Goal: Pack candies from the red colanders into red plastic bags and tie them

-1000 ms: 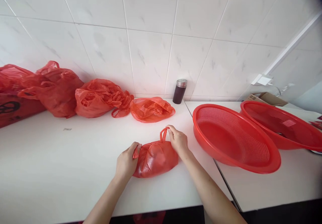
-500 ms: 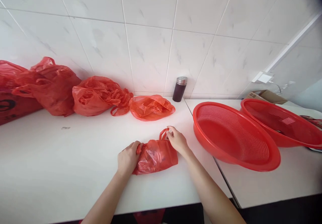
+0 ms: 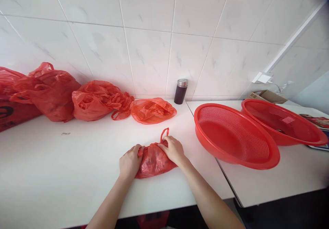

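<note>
A small red plastic bag [image 3: 154, 162] lies on the white table, with something inside that I cannot make out through the film. My left hand [image 3: 130, 162] is closed on the gathered plastic at its left end. At the upper right of the bag, my right hand [image 3: 173, 150] grips the plastic, fingers closed. One handle loop of the bag sticks up just behind the right hand's fingertips. Behind the hands lies a loosely crumpled red plastic bag [image 3: 153, 110].
Fuller red bags [image 3: 55, 95] line the wall on the left. A dark thermos [image 3: 181, 92] stands at the back. Two red perforated baskets [image 3: 197, 133] sit to the right, with a cardboard box [image 3: 267, 96] behind them. A seam divides the tables.
My right hand has moved left and down from the handle loop onto the body of the bag. The bag looks more bunched. My left hand keeps its hold. The view has shifted slightly.
</note>
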`<state>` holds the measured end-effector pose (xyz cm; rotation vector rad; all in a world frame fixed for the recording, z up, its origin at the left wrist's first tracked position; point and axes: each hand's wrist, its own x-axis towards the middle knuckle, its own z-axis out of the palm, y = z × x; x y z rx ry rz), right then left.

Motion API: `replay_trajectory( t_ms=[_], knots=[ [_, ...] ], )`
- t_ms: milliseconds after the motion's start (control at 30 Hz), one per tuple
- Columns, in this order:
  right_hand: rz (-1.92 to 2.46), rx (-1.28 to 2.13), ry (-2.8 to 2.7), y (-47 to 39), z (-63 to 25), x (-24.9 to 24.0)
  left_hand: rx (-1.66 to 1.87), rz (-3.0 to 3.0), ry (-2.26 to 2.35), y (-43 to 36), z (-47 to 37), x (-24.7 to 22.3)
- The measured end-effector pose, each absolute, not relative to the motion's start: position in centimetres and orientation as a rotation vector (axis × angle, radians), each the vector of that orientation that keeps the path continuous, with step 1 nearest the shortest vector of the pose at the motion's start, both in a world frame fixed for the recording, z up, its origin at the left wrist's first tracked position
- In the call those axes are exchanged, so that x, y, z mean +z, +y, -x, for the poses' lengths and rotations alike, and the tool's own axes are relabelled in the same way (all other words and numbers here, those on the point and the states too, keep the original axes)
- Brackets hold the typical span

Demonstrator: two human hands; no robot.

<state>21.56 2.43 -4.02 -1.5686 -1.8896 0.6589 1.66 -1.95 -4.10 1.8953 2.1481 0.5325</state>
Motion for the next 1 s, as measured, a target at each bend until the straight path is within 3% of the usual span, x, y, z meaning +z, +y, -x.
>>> replay_trajectory(
  t_ms=[167, 300, 400, 500, 700, 1000],
  knots=[
    [1.361, 0.874, -1.676, 2.9, -22.2, -2.6, 0.669, -1.851, 2.033, -3.1, -1.3, -3.3],
    [1.052, 1.307, -1.289, 3.9, -21.9, -0.8, 0.772, -1.839, 1.869, -4.9, -1.3, -2.1],
    [1.016, 1.445, -1.142, 4.7, -20.9, 0.2, 0.898, -1.798, 1.688, -6.4, -1.6, -1.4],
    [1.048, 1.324, -1.236, 5.5, -19.8, 0.3, 0.957, -1.747, 1.582, -7.7, -1.8, -1.2],
    [1.288, 0.523, -1.542, 8.0, -19.2, -2.1, 0.994, -1.827, 1.497, -10.1, -1.9, -1.2],
    [1.315, 0.494, -1.499, 7.9, -19.4, -2.9, 1.01, -1.547, 1.646, -10.0, 0.4, -2.8]
  ],
)
